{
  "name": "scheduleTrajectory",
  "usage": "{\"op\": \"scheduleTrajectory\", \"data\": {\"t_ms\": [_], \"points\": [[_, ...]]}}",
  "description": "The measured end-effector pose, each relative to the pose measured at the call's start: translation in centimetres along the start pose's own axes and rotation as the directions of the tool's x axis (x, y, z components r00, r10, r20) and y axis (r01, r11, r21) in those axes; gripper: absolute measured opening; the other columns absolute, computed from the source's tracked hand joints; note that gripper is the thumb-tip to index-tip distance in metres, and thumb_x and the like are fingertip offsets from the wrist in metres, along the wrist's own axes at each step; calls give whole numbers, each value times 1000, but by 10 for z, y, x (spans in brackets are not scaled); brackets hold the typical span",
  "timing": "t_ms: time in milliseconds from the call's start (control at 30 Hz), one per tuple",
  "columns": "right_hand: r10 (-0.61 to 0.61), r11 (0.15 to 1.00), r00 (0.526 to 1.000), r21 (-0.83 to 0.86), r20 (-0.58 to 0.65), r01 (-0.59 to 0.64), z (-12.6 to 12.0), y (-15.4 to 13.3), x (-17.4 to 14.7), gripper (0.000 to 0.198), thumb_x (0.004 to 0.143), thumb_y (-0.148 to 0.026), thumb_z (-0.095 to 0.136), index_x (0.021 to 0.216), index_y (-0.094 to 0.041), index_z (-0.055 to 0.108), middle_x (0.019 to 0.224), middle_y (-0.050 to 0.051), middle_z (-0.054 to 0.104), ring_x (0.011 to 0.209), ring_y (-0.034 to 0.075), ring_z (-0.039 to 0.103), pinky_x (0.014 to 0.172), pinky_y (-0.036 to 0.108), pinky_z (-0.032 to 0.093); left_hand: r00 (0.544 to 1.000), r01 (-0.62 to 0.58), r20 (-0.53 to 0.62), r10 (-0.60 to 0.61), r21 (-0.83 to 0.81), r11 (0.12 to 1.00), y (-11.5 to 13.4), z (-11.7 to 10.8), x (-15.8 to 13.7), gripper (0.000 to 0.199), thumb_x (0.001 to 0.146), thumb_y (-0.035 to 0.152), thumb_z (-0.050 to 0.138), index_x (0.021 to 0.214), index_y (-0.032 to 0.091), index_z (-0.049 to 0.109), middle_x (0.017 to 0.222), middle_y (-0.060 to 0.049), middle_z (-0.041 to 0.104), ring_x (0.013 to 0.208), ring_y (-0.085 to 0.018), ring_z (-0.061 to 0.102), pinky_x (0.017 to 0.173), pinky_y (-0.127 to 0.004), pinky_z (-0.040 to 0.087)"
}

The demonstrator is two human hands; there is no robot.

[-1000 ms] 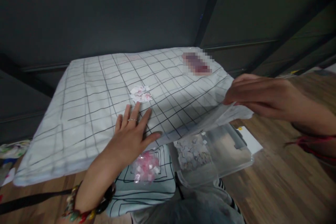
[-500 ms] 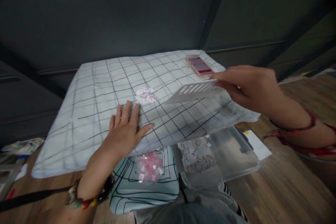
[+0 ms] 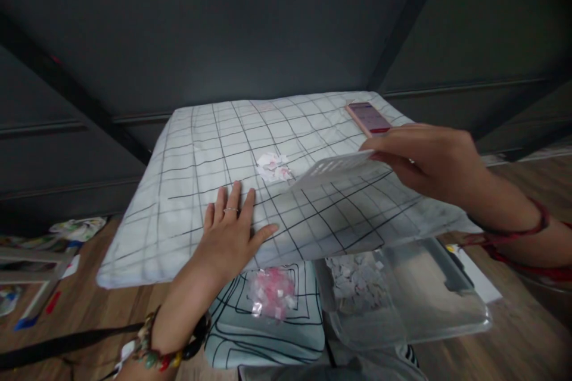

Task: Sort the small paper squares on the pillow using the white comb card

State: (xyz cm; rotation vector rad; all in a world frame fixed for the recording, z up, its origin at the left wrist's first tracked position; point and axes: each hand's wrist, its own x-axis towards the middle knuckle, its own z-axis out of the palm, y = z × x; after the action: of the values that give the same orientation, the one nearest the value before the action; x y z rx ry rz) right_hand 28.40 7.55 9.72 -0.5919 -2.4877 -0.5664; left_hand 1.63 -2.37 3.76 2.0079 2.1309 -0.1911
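Note:
My left hand (image 3: 227,244) lies flat on a white cloth with dark grid lines (image 3: 196,161), its fingers spread and a ring on one of them. In front of its fingertips sits a small pile of torn white and pink paper scraps (image 3: 273,166). My right hand (image 3: 429,169) pinches the right end of a thin white slotted card (image 3: 328,171) between thumb and fingers. The card is tilted, its left end low near the cloth, to the right of the scraps. Behind the right hand lies a pink-cased phone (image 3: 369,118).
Below the table's front edge, a bag of pink and white bits (image 3: 272,294) rests on a pale blue patterned cushion (image 3: 268,342). To its right stands a clear plastic box (image 3: 438,309) with paper scraps (image 3: 357,280). A dark panel wall (image 3: 268,30) rises behind the table.
The whole view has shifted, so the table and its things appear farther right. The slotted card looks a little flatter in the right hand. The left hand stays flat on the cloth.

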Motion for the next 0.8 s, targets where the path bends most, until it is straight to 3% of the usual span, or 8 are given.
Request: {"op": "scheduleTrajectory", "data": {"t_ms": [100, 233, 533, 800], "points": [[86, 990, 995, -105, -47, -91, 13, 5, 4, 19, 87, -18, 43, 91, -16, 62, 77, 3, 67, 69, 16, 61, 62, 27, 43, 1000, -12, -23, 13, 5, 1000, 5, -3, 3, 73, 88, 58, 34, 145, 15, 18, 153, -15, 3, 138, -37, -2, 108, -56, 17], [83, 989, 997, -119, 3, -82, 28, 13, 10, 24, 85, -16, 40, 92, -19, 63, 74, 1, 67, 71, 16, 62, 63, 27, 43, 998, -46, -48, 45, -6, 999, 10, -5, 6, 73, 87, 59, 35, 144, 15, 21, 153, -16, 8, 137, -39, 3, 106, -58, 21], [-48, 999, 996, 20, 71, 47, -10, 6, -1, 19, 87, -16, 42, 92, -19, 61, 71, 1, 66, 66, 15, 61, 61, 26, 44, 998, -62, -27, 61, -11, 998, 15, -5, 9, 73, 87, 59, 36, 144, 16, 20, 154, -16, 3, 137, -37, -4, 109, -55, 16], [34, 997, 998, -68, 46, -31, -4, -1, 0, 21, 86, -13, 41, 91, -20, 61, 67, -1, 62, 63, 13, 56, 60, 25, 40, 991, -124, -60, 123, -25, 992, 17, -4, 6, 71, 86, 58, 40, 144, 20, 23, 154, -16, 6, 137, -38, -2, 108, -56, 17]]}}
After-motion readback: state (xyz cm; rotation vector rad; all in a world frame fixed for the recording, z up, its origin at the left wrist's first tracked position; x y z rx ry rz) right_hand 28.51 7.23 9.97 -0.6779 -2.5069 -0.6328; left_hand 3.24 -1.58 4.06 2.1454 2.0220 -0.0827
